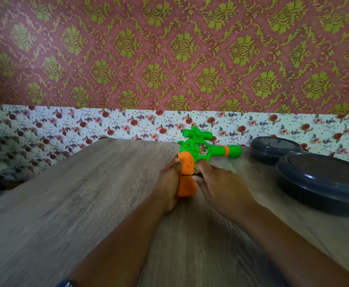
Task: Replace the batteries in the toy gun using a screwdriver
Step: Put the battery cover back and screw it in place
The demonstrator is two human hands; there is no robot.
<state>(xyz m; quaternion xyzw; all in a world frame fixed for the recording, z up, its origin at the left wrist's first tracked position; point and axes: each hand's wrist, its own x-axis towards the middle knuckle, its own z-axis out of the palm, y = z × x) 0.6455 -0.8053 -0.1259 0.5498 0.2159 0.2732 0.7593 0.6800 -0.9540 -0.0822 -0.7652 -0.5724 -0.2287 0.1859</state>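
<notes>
A toy gun [202, 149] with a green body, a green scope on top and an orange grip lies on the wooden table [65, 204], barrel pointing right. My left hand [169, 183] wraps the left side of the orange grip [187, 183]. My right hand [221, 189] holds a small dark screwdriver [196, 175], its thin tip touching the right side of the grip. Most of the screwdriver is hidden by my fingers.
Two round dark blue lidded containers stand at the right, one near the wall [273, 149] and a bigger one [322, 183] closer to me. A patterned wall runs along the table's far edge. The table's left edge drops off at the left.
</notes>
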